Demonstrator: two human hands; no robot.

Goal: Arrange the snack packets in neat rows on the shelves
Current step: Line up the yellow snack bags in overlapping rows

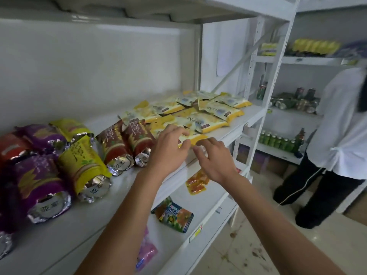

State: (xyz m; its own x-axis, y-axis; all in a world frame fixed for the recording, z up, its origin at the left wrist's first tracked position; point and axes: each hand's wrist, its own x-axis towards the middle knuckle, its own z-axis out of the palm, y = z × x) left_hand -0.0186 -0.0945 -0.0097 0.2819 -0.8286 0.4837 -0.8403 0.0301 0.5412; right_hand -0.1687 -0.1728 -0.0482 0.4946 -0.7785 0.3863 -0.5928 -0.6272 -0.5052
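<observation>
Several flat yellow snack packets point(210, 116) lie in a loose overlapping heap on the right part of the white shelf point(123, 187). One yellow packet point(195, 136) sits at the shelf's front edge. My left hand point(168, 149) pinches its near edge between thumb and fingers. My right hand point(214, 161) hovers just right of it with fingers spread, fingertips at the packet's edge. Left of the hands lie roll-shaped packs with foil ends: two red-brown point(117, 143), yellow point(83, 161) and purple point(39, 181).
The lower shelf holds an orange packet point(196, 183), a blue-orange packet point(174, 215) and a pink one point(147, 253). A person in a white shirt point(343, 126) stands at the right by another rack with cans point(292, 104) and green bottles point(278, 140).
</observation>
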